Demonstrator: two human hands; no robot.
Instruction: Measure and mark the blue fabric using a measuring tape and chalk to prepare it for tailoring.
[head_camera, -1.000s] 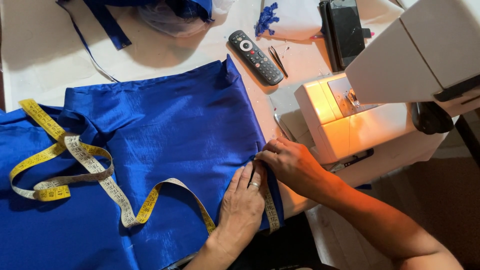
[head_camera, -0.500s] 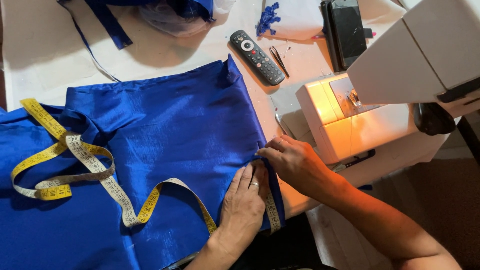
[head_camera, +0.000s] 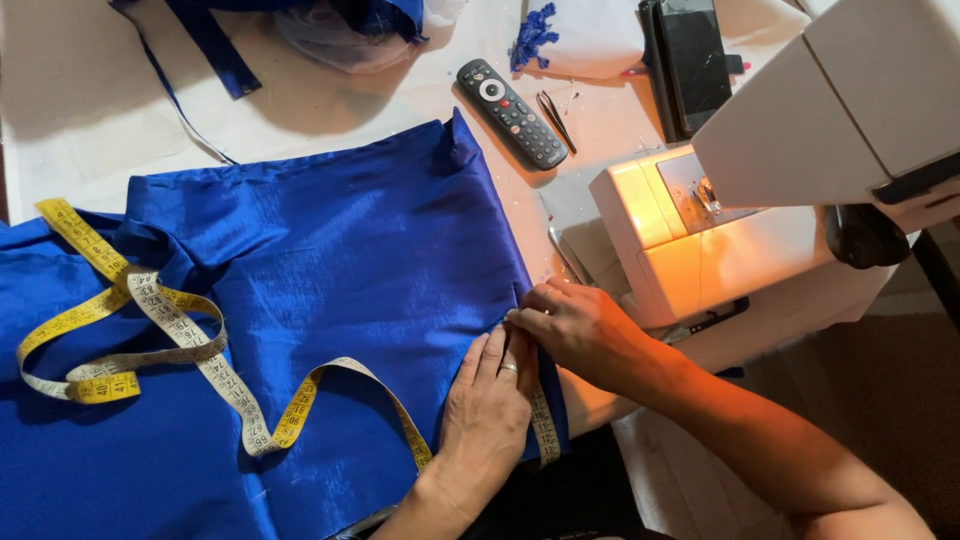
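Observation:
A piece of shiny blue fabric (head_camera: 330, 260) lies spread over the white table. My left hand (head_camera: 490, 410) rests flat on its right edge, fingers together, a ring on one finger. My right hand (head_camera: 580, 330) pinches that same edge just above the left hand's fingertips. A yellow measuring tape (head_camera: 190, 350) curls over the fabric from the far left and runs under my left hand to the fabric's lower right corner.
A white sewing machine (head_camera: 760, 200) with its lamp lit stands right of the fabric. Behind it lie a black remote control (head_camera: 510, 112), small snips (head_camera: 555, 115), a black phone (head_camera: 695, 60), a white cloth with blue scraps (head_camera: 570, 35) and more blue fabric (head_camera: 300, 15).
Both hands stay at the fabric's right edge; the right hand's fingers have shifted slightly along it. The tape and fabric lie as before.

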